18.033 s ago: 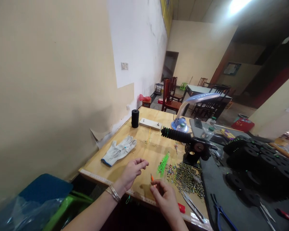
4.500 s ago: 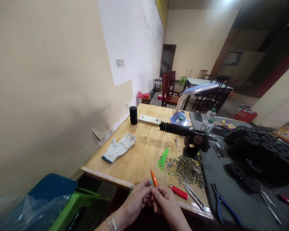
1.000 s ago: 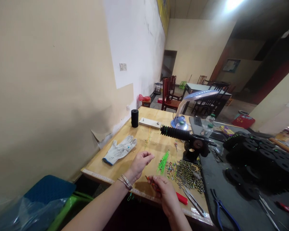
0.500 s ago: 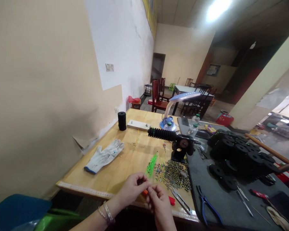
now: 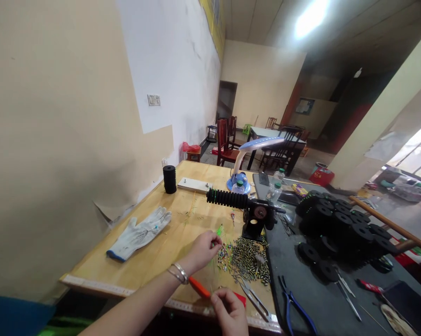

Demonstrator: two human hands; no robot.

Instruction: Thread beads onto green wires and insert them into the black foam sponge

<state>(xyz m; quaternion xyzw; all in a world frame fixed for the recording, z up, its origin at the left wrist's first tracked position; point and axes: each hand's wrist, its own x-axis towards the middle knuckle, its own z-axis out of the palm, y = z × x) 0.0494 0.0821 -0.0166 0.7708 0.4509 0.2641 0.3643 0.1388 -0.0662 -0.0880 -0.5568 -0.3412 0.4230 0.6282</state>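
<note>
My left hand, with bracelets at the wrist, is over the thin green strands and covers most of them. Its fingers are curled together; what is between them I cannot make out. Nearer to me, my right hand pinches thumb and forefinger at the table's front edge, and anything in the pinch is too small to name. An orange-red handle lies beside it. Small coloured beads and a pile of dark, gold-striped little pieces spread out ahead of the right hand.
A black clamp-like stand carries a ridged black roll. Around it are a white glove, a black cylinder, a blue lamp, tweezers and blue pliers. Black ridged rolls crowd the grey mat.
My hands have parted. The left has moved forward onto the green strands, while the right has drawn slightly back toward me. The orange-red handle now shows more fully. The view has shifted a little.
</note>
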